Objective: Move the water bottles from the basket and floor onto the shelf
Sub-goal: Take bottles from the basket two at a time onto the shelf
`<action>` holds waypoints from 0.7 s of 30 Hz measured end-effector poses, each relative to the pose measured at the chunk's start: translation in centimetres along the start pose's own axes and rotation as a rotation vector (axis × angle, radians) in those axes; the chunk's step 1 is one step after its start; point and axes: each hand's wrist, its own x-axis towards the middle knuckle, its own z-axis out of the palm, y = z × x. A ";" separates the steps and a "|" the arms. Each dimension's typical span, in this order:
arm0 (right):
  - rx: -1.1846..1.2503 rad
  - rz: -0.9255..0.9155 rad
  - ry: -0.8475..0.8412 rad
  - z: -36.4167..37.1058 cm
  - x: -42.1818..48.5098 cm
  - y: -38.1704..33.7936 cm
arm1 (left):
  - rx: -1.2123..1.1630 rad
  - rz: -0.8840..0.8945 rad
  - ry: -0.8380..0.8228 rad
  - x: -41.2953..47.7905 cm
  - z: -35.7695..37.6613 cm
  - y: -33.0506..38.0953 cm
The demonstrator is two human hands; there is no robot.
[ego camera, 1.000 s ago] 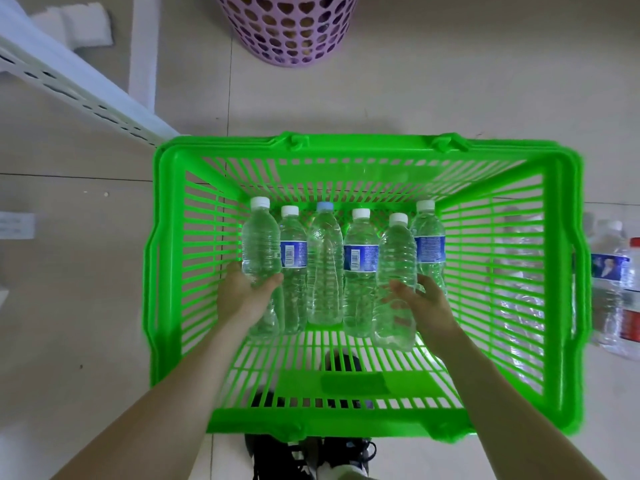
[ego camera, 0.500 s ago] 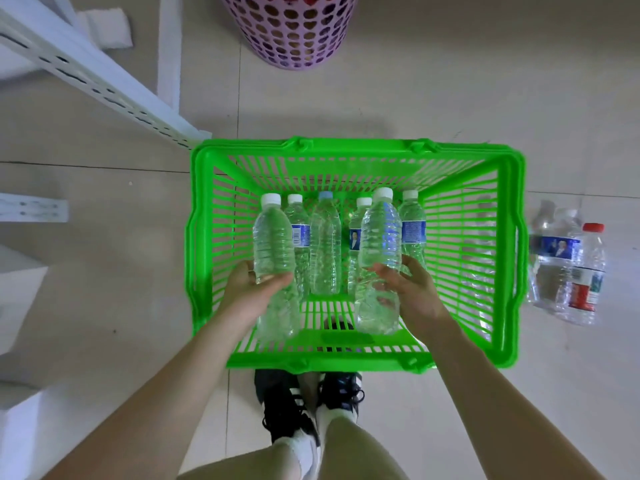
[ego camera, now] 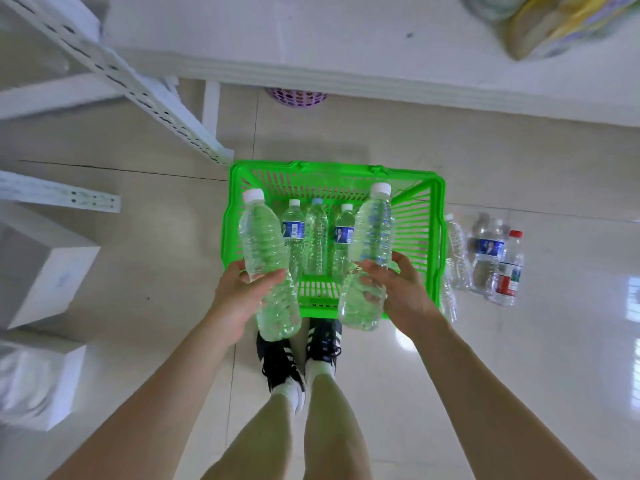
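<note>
At the left edge of the frame sit white block-shaped boxes (ego camera: pixel 45 265) on the pale tiled floor (ego camera: pixel 156 271). Above them, in the upper left, a white perforated metal shelf upright (ego camera: pixel 138 95) slants down toward the centre. The white flat shelf board (ego camera: pixel 346 46) runs across the top of the frame.

Left of centre, the left hand (ego camera: pixel 242 299) is wrapped around the lower body of a clear, label-free plastic water bottle with a white cap (ego camera: pixel 266 258). It holds the bottle in the air over the left wall of the bright green slatted plastic basket (ego camera: pixel 332 169), cap pointing up the frame.

Three clear plastic water bottles remain inside the basket. One has a blue label and white cap (ego camera: pixel 293 233), one is unlabelled with a pale blue cap (ego camera: pixel 316 237), and one has a blue label and white cap (ego camera: pixel 343 237). Beyond the basket, a purple perforated plastic bin (ego camera: pixel 296 97) shows under the shelf board. Below the basket are dark sneakers with white stripes (ego camera: pixel 277 358).

Right of centre, the right hand (ego camera: pixel 405 292) grips the lower half of a second clear white-capped water bottle (ego camera: pixel 370 251), lifted over the basket's right half.

Farther right, a cluster of clear water bottles (ego camera: pixel 488 254) stands on the floor just beside the basket, among them a red-capped, red-labelled bottle (ego camera: pixel 509 271). A yellow wrapped package (ego camera: pixel 561 19), blurred, lies on the shelf board at the upper right.
</note>
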 end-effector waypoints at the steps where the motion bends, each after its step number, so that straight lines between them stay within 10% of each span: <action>1: 0.002 0.001 -0.007 0.1 -1.4 -0.5 | -0.012 0.011 0.002 -1.3 -0.5 0.0; 21: 0.082 -0.418 -0.235 4.7 -32.0 -9.7 | -0.271 0.395 -0.125 -30.5 -9.0 7.7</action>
